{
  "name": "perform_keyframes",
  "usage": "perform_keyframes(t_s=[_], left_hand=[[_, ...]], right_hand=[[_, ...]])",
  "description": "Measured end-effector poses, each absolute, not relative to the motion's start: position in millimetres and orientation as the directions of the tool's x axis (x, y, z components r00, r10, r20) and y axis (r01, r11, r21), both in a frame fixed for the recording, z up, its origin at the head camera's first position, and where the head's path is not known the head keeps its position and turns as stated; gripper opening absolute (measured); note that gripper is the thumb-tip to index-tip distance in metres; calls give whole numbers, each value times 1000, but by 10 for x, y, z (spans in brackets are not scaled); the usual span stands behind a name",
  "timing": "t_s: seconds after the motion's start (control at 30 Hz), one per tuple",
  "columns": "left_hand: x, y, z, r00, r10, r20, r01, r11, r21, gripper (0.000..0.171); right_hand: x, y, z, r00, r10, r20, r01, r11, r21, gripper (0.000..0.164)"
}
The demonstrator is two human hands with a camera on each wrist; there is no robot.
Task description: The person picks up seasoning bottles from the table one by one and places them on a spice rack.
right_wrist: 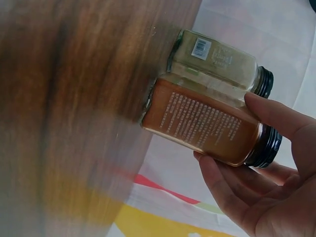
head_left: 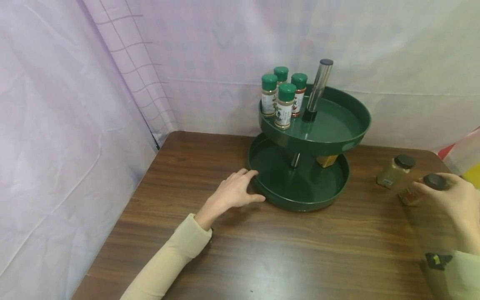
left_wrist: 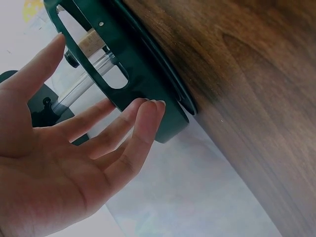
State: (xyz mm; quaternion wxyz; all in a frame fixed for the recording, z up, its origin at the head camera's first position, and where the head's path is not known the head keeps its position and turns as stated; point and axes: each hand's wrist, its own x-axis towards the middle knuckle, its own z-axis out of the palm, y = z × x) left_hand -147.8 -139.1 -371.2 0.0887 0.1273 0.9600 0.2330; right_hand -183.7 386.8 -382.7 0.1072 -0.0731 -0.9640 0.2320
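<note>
My right hand [head_left: 455, 196] grips a square glass spice jar [right_wrist: 202, 121] near its black lid. It holds brown powder and has printed text on its side. A second black-lidded jar [head_left: 391, 173], paler inside, stands just beside it. On the left, my left hand [head_left: 234, 189] rests with spread, slightly bent fingers at the rim of the lower tier [head_left: 300, 205] of a green two-tier rack. In the left wrist view its fingertips [left_wrist: 148, 111] are right at the tray's outer wall, near an oval cutout.
Several green-capped spice bottles [head_left: 285, 106] stand on the left of the rack's upper tier [head_left: 337, 114], beside a metal post [head_left: 320, 85]. A yellowish jar [head_left: 326, 161] sits on the lower tier, partly hidden by the upper one. A pale curtain [head_left: 225, 54] hangs behind the wooden table [head_left: 262, 254].
</note>
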Motion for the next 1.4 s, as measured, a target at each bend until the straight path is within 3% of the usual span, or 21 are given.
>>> perform_keyframes(t_s=[0.17,0.4,0.83,1.13,1.4], left_hand=[[-1481,-1401,-3712,-952,286,-110,205,862,464,82],[-1475,-1409,-3697,-952,285,-113,202,860,468,83],[-1469,-1410,-3690,-952,283,-114,202,866,457,83],[-1473,-1407,-3710,-951,285,-117,202,863,463,82],[-1473,-1402,-3711,-951,287,-117,201,859,471,81]], right_hand=[[-1810,3816,-3774,-963,224,151,108,830,-547,74],[-1781,3710,-3688,-947,242,214,72,804,-591,67],[-1724,3535,-3558,-932,253,258,25,757,-653,72],[-1698,3360,-3417,-937,251,244,50,786,-617,74],[-1728,3220,-3371,-907,271,324,5,774,-633,68]])
